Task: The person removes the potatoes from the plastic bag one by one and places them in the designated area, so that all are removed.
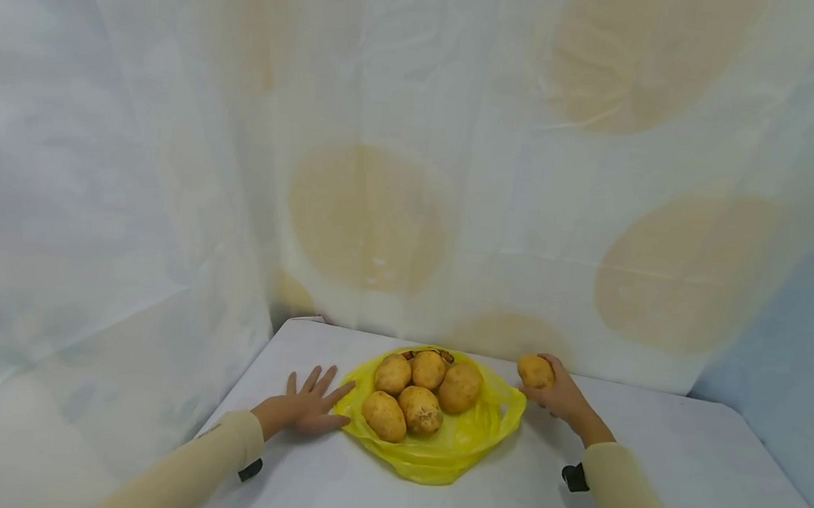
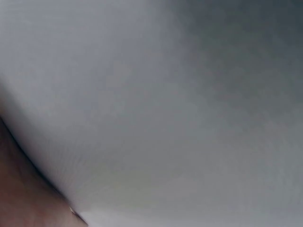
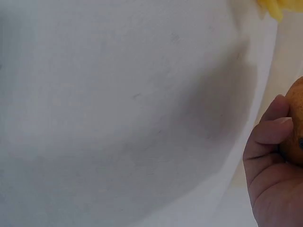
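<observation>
My right hand (image 1: 563, 395) grips a potato (image 1: 535, 372) just past the right side of a yellow plastic bag (image 1: 438, 467). In the right wrist view, fingers curl round that potato (image 3: 296, 123) at the right edge. The bag lies spread on the table, with several potatoes (image 1: 421, 410) sitting on it in a cluster. My left hand (image 1: 308, 409) lies on the table with its fingers spread, fingertips right at the bag's left rim. The left wrist view has only a corner of the hand (image 2: 28, 189) and blurred white surface.
The white-covered table (image 1: 684, 463) runs back to a hanging sheet (image 1: 506, 175) with tan round spots. Another pale sheet (image 1: 108, 233) hangs along the left side. A light blue surface (image 1: 784, 361) borders the table on the right.
</observation>
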Action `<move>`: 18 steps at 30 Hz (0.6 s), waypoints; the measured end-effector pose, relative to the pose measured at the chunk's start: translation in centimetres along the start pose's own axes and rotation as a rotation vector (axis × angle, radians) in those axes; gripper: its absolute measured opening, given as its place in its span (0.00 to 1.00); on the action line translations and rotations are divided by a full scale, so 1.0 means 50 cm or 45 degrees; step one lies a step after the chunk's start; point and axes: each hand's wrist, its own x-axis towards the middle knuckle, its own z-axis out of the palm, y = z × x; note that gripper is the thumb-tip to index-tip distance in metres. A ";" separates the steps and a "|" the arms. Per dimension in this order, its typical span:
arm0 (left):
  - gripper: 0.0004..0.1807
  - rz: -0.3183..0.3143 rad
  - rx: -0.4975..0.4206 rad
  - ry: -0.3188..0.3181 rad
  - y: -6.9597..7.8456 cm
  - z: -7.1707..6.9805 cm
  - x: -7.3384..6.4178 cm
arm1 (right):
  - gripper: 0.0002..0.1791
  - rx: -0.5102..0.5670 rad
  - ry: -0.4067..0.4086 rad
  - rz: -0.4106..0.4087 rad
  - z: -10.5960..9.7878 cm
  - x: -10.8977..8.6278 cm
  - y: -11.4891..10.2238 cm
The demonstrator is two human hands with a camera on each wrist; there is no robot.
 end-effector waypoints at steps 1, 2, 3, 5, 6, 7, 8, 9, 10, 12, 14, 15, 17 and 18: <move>0.47 0.002 -0.001 0.003 0.000 0.000 -0.001 | 0.53 -0.015 0.012 0.008 0.002 0.001 0.004; 0.47 0.001 0.002 0.002 -0.001 0.001 -0.002 | 0.53 -0.031 0.024 0.009 0.004 0.002 0.007; 0.46 -0.001 0.008 0.005 -0.001 0.000 -0.003 | 0.54 -0.047 0.032 0.007 0.006 0.003 0.010; 0.46 -0.001 0.017 0.008 0.001 0.000 -0.003 | 0.54 -0.065 0.028 -0.002 0.007 0.000 0.014; 0.45 -0.003 0.021 0.006 0.001 0.000 -0.002 | 0.54 -0.066 0.022 -0.002 0.007 -0.001 0.015; 0.45 -0.004 0.026 0.008 0.001 0.000 -0.001 | 0.54 -0.069 0.013 -0.001 0.008 -0.003 0.015; 0.45 -0.006 0.032 0.009 0.001 0.000 -0.001 | 0.54 -0.065 0.003 -0.003 0.008 -0.004 0.014; 0.45 -0.008 0.035 0.011 0.001 0.001 0.001 | 0.54 -0.049 -0.013 0.004 0.009 -0.006 0.014; 0.45 -0.008 0.040 0.015 0.001 0.001 0.001 | 0.53 -0.032 -0.026 0.008 0.009 -0.007 0.013; 0.45 -0.009 0.043 0.017 0.000 0.001 0.002 | 0.52 -0.018 -0.032 0.021 0.010 -0.008 0.015; 0.45 -0.010 0.044 0.017 0.000 0.002 0.003 | 0.50 -0.019 -0.035 0.028 0.010 -0.008 0.018; 0.45 -0.010 0.043 0.017 0.000 0.002 0.003 | 0.50 -0.016 -0.036 0.038 0.011 -0.007 0.020; 0.45 -0.010 0.043 0.013 -0.001 0.003 0.004 | 0.50 -0.024 -0.038 0.046 0.011 -0.007 0.021; 0.45 -0.011 0.042 0.011 -0.002 0.004 0.005 | 0.50 -0.030 -0.039 0.051 0.012 -0.006 0.021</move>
